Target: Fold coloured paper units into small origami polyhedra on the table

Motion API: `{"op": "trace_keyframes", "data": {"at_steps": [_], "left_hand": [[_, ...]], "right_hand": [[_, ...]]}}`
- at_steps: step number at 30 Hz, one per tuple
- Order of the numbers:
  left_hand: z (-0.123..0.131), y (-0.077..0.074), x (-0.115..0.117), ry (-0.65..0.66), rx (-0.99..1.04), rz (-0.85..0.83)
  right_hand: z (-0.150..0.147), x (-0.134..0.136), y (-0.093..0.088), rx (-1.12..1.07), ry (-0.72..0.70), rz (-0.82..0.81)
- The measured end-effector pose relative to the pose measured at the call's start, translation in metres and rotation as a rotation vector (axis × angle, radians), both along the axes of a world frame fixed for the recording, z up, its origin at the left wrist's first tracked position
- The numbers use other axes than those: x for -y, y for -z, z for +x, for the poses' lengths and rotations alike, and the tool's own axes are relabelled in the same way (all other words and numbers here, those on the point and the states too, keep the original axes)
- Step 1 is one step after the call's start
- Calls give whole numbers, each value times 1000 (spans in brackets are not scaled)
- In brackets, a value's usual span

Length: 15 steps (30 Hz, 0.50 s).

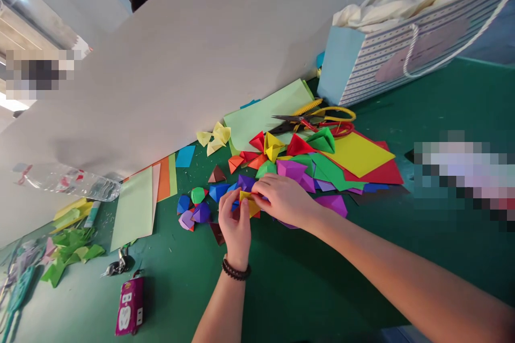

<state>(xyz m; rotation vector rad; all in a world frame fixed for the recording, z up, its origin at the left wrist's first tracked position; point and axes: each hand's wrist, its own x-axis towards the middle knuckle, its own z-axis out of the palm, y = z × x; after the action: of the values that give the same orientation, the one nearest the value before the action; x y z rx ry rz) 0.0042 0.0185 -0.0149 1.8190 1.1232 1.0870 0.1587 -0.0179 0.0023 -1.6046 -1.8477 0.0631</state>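
Note:
Between the fingertips of both my hands is a small yellow folded paper piece (252,207), partly hidden by the fingers. My left hand (234,225), with a dark bead bracelet at its wrist, pinches it from the left. From the right, my right hand (284,198) pinches the same piece. Folded paper shapes lie close around, among them a blue one (218,192), a purple one (201,213), a green one (198,195) and a magenta one (292,169). Just behind are red (299,144) and yellow (273,146) folded pieces.
Scissors (309,119) lie on pale green sheets (261,118) by the white partition (201,53). A paper bag (378,64) stands at back right. Flat yellow paper (362,155), a bottle (80,182), green scraps (72,249) and a purple carton (131,305) lie on the green table (173,300).

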Motion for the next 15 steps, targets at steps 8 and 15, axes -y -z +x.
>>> {"op": "trace_keyframes", "data": {"at_steps": [8, 15], "left_hand": [[-1, -1, -2, -21, -94, -127], [0, 3, -2, -55, -4, -187]], "right_hand": [[-2, -1, 0, -148, -52, -88], [-3, 0, -3, -370, -1, -187]]}}
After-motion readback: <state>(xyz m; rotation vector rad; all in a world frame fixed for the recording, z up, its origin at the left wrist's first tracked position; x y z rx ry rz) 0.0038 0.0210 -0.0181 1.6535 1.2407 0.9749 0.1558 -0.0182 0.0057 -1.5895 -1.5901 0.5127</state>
